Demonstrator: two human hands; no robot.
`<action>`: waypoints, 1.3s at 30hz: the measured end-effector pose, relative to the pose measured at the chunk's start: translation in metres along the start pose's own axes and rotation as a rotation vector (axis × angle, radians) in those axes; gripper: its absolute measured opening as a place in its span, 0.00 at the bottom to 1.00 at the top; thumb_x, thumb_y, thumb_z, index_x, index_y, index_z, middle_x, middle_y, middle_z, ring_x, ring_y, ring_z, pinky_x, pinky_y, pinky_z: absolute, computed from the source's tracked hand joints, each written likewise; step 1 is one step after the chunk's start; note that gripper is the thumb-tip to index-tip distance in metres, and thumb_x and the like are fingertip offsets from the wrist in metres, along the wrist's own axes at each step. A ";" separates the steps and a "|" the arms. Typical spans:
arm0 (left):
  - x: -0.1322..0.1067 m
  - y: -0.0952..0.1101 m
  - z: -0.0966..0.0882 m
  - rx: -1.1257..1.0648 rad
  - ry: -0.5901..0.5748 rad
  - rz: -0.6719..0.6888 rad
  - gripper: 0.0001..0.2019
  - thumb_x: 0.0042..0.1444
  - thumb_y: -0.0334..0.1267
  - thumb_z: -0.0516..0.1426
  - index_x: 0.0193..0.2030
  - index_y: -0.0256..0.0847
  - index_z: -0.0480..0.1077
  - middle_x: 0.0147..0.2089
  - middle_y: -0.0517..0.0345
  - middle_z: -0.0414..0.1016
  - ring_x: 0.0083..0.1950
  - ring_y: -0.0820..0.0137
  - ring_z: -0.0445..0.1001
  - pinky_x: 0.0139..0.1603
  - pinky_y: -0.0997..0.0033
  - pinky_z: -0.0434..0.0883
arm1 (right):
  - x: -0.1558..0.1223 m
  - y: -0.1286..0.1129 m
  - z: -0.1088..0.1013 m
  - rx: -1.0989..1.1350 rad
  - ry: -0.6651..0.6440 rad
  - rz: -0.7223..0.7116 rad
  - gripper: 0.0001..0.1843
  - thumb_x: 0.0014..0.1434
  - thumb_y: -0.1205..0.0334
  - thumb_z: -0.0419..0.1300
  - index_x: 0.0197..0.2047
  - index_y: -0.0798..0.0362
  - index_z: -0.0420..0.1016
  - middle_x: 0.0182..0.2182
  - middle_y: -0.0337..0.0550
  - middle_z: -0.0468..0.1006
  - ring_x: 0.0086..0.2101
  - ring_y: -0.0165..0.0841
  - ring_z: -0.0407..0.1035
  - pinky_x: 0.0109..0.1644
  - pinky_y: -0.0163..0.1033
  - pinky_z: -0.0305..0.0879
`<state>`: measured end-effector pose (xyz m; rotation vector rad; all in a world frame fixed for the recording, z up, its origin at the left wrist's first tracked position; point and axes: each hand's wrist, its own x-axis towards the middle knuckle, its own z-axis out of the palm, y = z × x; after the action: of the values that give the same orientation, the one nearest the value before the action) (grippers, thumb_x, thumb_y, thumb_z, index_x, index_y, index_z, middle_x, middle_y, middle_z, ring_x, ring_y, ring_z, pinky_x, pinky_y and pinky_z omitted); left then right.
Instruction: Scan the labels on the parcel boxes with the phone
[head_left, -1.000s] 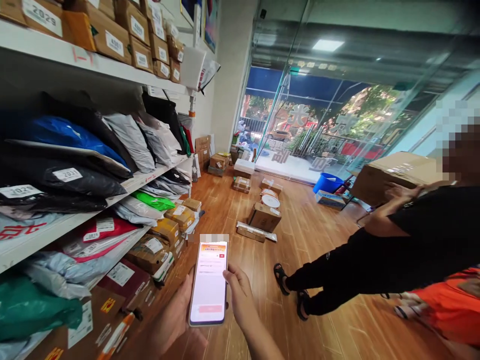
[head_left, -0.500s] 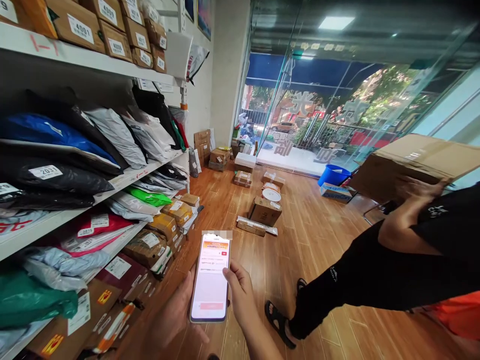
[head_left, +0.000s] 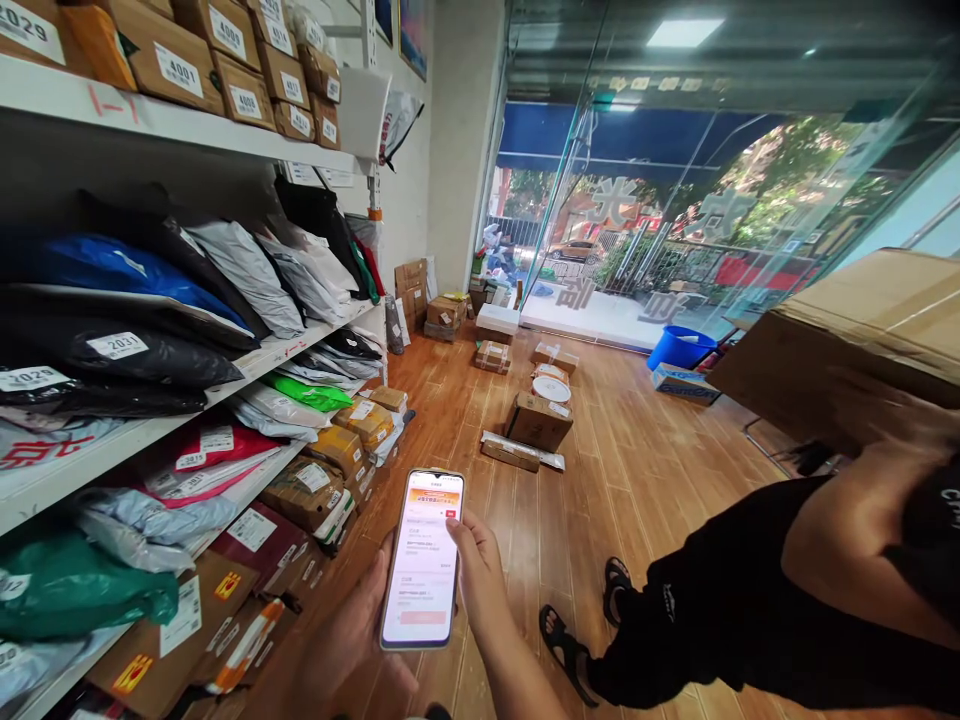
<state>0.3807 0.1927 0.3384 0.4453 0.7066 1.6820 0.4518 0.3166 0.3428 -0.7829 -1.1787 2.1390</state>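
Note:
A smartphone [head_left: 422,556] with a lit white and orange screen is held upright low in the middle of the view. My left hand [head_left: 352,640] cups it from behind and below, fingers wrapped on its left edge. My right hand [head_left: 478,580] rests on the phone's right edge, thumb touching the screen. Both hands hover over the wooden floor [head_left: 645,470], next to the parcel shelves [head_left: 150,425].
Shelves on the left hold numbered cardboard boxes [head_left: 180,70] and plastic mailer bags [head_left: 232,270]. Loose parcels [head_left: 538,420] lie on the floor ahead. A person in black [head_left: 787,590] carrying a large carton [head_left: 855,340] stands close on the right. A blue bucket [head_left: 679,348] sits by the glass door.
The person with the carton has stepped nearer and further right, the box now bigger in view. The phone screen shows more text. My hands stay on the phone.

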 end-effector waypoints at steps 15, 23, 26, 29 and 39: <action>-0.013 0.013 -0.017 -0.022 -0.146 -0.084 0.28 0.64 0.53 0.41 0.70 0.58 0.36 0.65 0.47 0.64 0.57 0.52 0.70 0.30 0.68 0.79 | -0.008 0.008 0.013 -0.028 0.003 -0.041 0.22 0.43 0.41 0.62 0.30 0.53 0.76 0.24 0.39 0.78 0.25 0.34 0.67 0.32 0.38 0.62; -0.018 0.015 -0.025 -0.046 -0.171 -0.085 0.27 0.64 0.52 0.40 0.70 0.59 0.38 0.68 0.49 0.58 0.59 0.50 0.69 0.33 0.64 0.80 | -0.015 0.009 0.016 -0.152 -0.024 -0.109 0.14 0.44 0.54 0.61 0.32 0.53 0.78 0.28 0.40 0.80 0.29 0.35 0.67 0.33 0.38 0.61; -0.020 0.017 -0.023 -0.045 -0.134 -0.103 0.29 0.64 0.53 0.41 0.70 0.58 0.37 0.67 0.48 0.60 0.58 0.51 0.69 0.32 0.68 0.80 | -0.014 0.010 0.017 -0.174 -0.027 -0.124 0.13 0.45 0.54 0.61 0.32 0.53 0.78 0.28 0.40 0.80 0.28 0.35 0.67 0.34 0.38 0.62; -0.021 0.018 -0.019 -0.050 -0.105 -0.090 0.30 0.63 0.54 0.43 0.70 0.59 0.37 0.69 0.48 0.57 0.58 0.50 0.69 0.28 0.70 0.79 | -0.014 0.012 0.018 -0.177 -0.057 -0.129 0.15 0.48 0.51 0.60 0.33 0.53 0.77 0.29 0.42 0.80 0.30 0.37 0.70 0.36 0.40 0.65; -0.027 0.018 -0.015 0.014 0.046 -0.048 0.31 0.62 0.58 0.41 0.70 0.53 0.43 0.64 0.43 0.64 0.56 0.47 0.71 0.25 0.66 0.79 | -0.031 0.048 -0.020 -0.732 -0.067 -0.874 0.27 0.65 0.49 0.44 0.64 0.47 0.56 0.62 0.52 0.58 0.60 0.46 0.56 0.59 0.55 0.58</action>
<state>0.3638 0.1616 0.3420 0.3974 0.7571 1.6473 0.4770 0.2839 0.2993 -0.3380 -1.9192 1.0155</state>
